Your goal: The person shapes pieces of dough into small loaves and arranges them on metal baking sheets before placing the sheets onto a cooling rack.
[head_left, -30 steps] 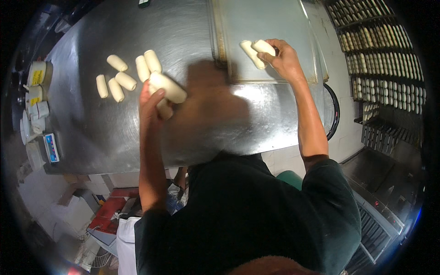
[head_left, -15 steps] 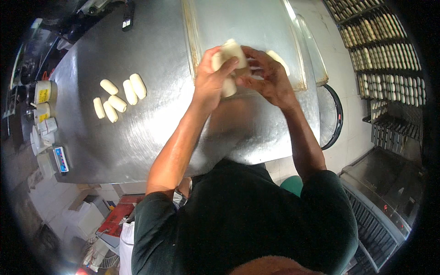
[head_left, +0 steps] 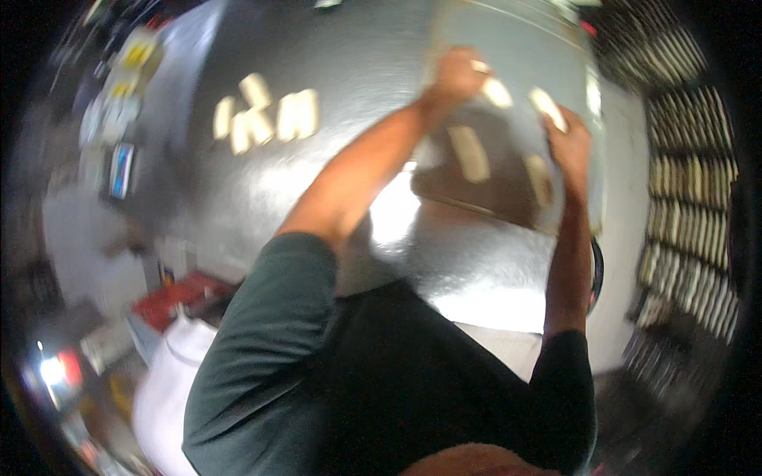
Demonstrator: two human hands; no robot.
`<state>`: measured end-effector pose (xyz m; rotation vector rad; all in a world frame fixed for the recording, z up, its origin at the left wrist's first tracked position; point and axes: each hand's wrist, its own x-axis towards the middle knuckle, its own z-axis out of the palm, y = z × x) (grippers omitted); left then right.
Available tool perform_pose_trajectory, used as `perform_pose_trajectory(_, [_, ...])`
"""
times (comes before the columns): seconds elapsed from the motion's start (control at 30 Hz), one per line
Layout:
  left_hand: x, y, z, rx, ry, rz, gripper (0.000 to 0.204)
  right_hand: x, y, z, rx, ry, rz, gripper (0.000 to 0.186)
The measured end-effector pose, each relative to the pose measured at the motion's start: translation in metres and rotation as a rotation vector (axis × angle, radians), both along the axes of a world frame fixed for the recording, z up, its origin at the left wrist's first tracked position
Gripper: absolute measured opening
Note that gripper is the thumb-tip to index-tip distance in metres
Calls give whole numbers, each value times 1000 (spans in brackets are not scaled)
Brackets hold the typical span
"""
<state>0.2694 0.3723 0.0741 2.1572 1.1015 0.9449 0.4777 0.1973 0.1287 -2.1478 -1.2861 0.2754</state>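
Note:
My left hand is over the far part of the metal tray, its fingers closed around a pale dough roll; motion blurs the grip. To its right, my right hand pinches another dough roll by its near end, low over the same tray. Nearer to me, two more rolls lie apart on the tray, a left one and a right one. Several dough rolls rest in a loose group on the steel table, left of my left arm.
The steel table extends left of the tray. A small scale and white containers line its left side. Racks with rows of pale rolls stand at the right. A red-topped object sits below at the left.
My hands have parted and moved right and farther over the tray, each with a dough roll. Two rolls now lie on the tray's near part. The view has shifted and blurred.

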Motion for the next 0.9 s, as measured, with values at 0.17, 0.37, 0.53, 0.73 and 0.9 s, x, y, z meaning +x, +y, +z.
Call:
perform_pose_trajectory(0.17, [-32, -35, 22, 159, -93, 51, 42, 41, -10, -20, 137, -341, 31, 45])
perform_pose_trajectory(0.37, [-314, -44, 44, 287, 23, 649, 29, -188, 46, 15, 229, 251, 525, 29])
perform_pose_trajectory(0.53, [-408, -17, 16, -247, 343, 794, 49, -348, 139, -41, -268, 140, 480, 36])
perform_pose_trajectory(0.73, [-446, -28, 18, -486, 25, 663, 52, -414, 135, -22, -73, 710, 320, 24])
perform_pose_trajectory(0.9, [-491, -30, 17, -563, -859, 655, 66, -412, 140, -14, -85, 1086, 43, 39])
